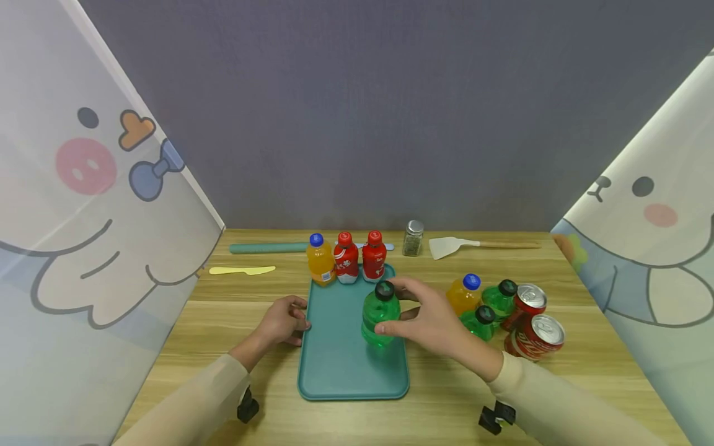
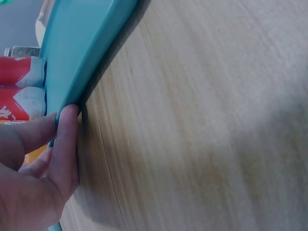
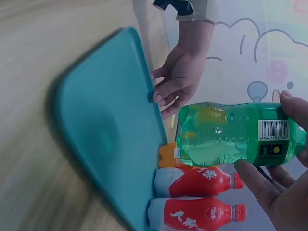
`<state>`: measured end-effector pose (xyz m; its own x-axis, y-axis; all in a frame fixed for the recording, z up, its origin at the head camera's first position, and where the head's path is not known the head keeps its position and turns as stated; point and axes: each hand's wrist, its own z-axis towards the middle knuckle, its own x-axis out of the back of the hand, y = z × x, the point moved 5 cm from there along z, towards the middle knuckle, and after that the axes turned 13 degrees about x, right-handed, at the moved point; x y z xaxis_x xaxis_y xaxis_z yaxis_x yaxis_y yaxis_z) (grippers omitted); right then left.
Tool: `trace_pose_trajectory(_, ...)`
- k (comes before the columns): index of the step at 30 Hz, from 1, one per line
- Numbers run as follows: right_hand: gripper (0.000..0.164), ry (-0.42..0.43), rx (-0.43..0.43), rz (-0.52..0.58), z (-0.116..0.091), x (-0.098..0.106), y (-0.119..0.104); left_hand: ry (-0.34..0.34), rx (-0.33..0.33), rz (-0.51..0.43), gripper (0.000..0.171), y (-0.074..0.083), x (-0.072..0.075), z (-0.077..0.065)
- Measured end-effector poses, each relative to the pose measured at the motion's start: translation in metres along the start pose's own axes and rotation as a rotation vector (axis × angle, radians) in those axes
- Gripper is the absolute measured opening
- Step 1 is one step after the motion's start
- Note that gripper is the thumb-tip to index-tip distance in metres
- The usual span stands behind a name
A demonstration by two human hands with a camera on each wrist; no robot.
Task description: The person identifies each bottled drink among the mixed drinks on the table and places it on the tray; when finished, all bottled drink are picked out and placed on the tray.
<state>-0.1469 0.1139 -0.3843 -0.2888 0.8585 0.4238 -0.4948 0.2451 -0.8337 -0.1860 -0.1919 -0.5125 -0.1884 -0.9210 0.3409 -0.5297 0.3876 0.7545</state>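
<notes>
Pinching the near-left part of the rim would be too exact, so I say only that the left hand (image 1: 277,323) grips the left edge of the teal tray (image 1: 346,368) between thumb and fingers. The right hand (image 1: 432,319) holds a green bottle (image 1: 372,323) with thumb and fingers curled around its upper part. This bottle is upright, above the right half of the tray, with its base apart from the surface. The tray lies flat on the wooden bench (image 1: 334,427).

Beside the right forearm, two red cans (image 1: 538,337) stand close to two other green bottles (image 1: 498,301) and an orange-drink bottle (image 1: 462,297) with blue cap.

At the far end of the tray, another orange-drink bottle (image 1: 320,261) stands at the left corner, and next to it are two red bottles (image 1: 346,260) in a row.

Farther, a yellow knife (image 1: 240,271) lies to the left; then come a teal rod (image 1: 268,248), a glass shaker (image 1: 413,240) and a white spatula (image 1: 446,246) with wooden handle. Behind everything rises a grey wall (image 1: 357,111).
</notes>
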Motion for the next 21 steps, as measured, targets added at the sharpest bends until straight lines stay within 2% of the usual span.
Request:
trace_pose_trajectory(9, 0.068, 0.011, 0.013, 0.02, 0.04, -0.027, 0.002, -0.005, -0.007, 0.001, 0.045, 0.001, 0.001, -0.001)
trace_pose_trajectory(21, 0.064, -0.002, -0.018, -0.062, 0.077, -0.059, 0.022, 0.003, -0.003, 0.014, 0.046, 0.0, 0.0, -0.001)
